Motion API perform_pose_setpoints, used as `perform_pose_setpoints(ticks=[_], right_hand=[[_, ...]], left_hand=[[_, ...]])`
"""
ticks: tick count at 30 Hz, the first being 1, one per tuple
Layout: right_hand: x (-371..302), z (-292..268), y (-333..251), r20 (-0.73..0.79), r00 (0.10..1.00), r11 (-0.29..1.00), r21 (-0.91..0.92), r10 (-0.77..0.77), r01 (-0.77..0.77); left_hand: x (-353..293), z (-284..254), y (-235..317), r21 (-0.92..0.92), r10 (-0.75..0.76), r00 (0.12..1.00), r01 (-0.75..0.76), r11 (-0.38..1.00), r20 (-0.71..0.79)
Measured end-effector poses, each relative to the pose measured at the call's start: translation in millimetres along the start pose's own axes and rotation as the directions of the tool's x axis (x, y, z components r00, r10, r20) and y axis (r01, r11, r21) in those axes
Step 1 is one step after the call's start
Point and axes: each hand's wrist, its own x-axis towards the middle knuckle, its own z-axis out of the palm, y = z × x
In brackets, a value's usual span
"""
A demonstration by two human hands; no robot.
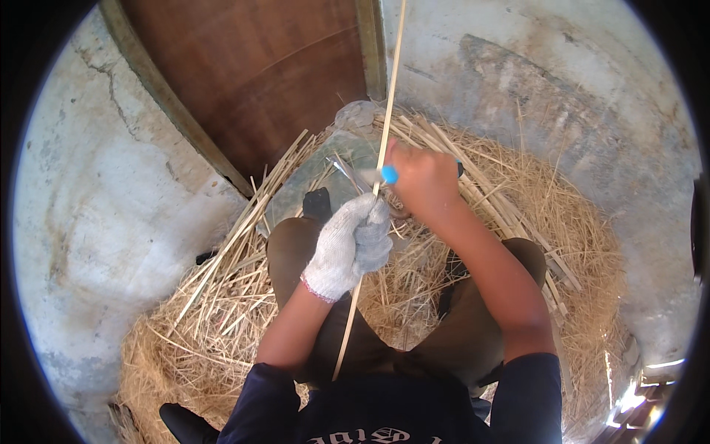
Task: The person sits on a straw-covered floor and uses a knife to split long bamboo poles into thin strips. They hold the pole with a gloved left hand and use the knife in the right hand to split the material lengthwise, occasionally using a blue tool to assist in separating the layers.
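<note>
A long, thin pale strip [393, 89], which looks like split bamboo, runs from the top of the picture down to my lap. My left hand [350, 244], in a white knitted glove with a grey palm, is closed round it. Just above the glove, my bare right hand [425, 180] is closed on what looks like a knife [390, 175]. Its handle shows a blue front and a dark rear end. A short greyish blade, blurred, lies against the strip. Past the glove, a shiny metal piece [345, 172] rests low down; its kind is unclear.
Fine shavings [584, 244] heap around my bent legs. Bundles of pale strips [244, 229] lie at the left, more strips [492, 196] at the right. A brown door [259, 74] stands ahead between worn plaster walls [118, 200]. A dark object [188, 423] is at lower left.
</note>
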Motion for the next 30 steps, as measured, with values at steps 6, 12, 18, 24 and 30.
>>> perform_pose_setpoints(ticks=[6,12,18,24,30], right_hand=[[30.7,-16.5,77.6,-0.008,0.916,0.902,-0.167,0.402,-0.397],[35.6,-46.4,100.0,0.271,0.788,0.833,-0.137,0.553,-0.537],[-21.5,-16.2,26.9,0.076,0.997,0.999,0.035,0.031,-0.034],[-14.2,-5.9,25.9,0.117,0.988,0.994,-0.064,0.099,-0.092],[11.1,-11.7,80.8,0.163,0.896,0.904,-0.186,0.414,-0.384]], left_hand=[[-6.3,17.0,-22.4,0.034,-0.201,0.978,0.199,0.979,0.052],[-1.8,21.6,-33.3,0.106,-0.245,0.97,0.243,0.964,0.007],[-8.5,10.2,-8.1,0.109,-0.07,0.995,0.077,0.991,-0.071],[-11.8,-0.7,3.2,0.028,-0.164,0.986,0.165,0.986,-0.017],[-7.6,4.2,-17.2,0.046,-0.23,0.973,0.229,0.972,0.022]])
